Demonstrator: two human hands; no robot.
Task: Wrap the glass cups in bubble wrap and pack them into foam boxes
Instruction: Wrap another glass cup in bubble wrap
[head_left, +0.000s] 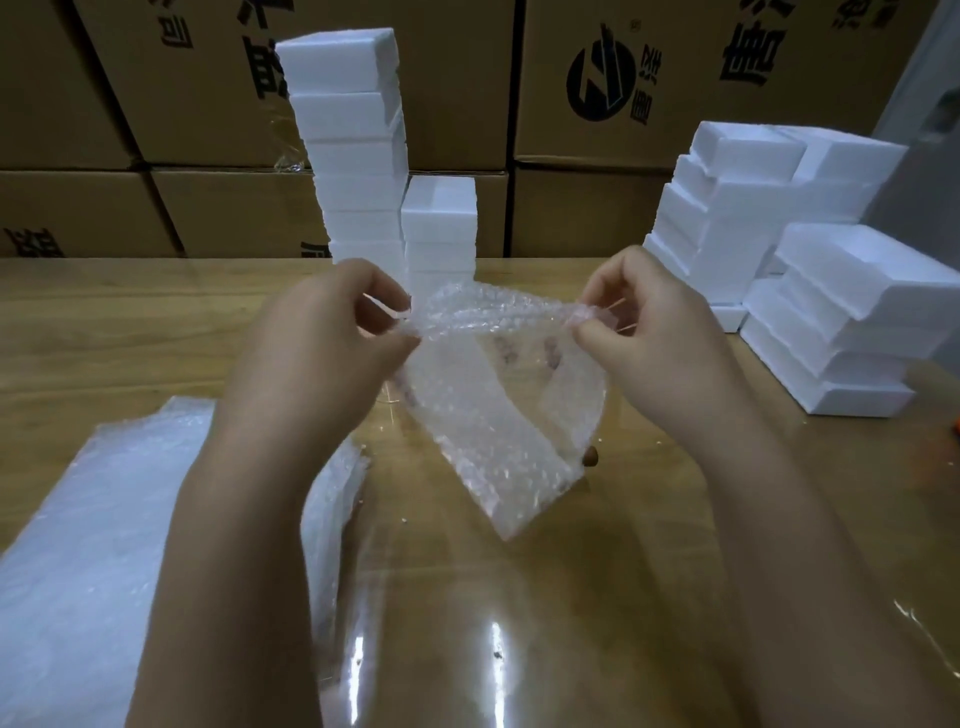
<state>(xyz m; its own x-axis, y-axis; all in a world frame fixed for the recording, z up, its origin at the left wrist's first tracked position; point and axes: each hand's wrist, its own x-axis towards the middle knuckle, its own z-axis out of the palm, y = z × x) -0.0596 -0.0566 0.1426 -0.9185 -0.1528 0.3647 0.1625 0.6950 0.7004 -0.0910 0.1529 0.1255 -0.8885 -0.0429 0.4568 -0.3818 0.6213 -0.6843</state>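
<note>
both hands are raised above the wooden table (519, 597), holding a bubble wrap pouch (493, 415) by its top edge; the left hand (317, 332) pinches the left corner between thumb and curled fingers, and the right hand (654, 332) pinches the right corner the same way. the pouch hangs tilted between them, faint reddish marks showing through; whether a glass cup is inside cannot be told. a pile of bubble wrap (104, 545) lies lower left, foam boxes (348, 156) stand stacked behind, more foam boxes (831, 291) at right, before cardboard cartons (597, 197)
</note>
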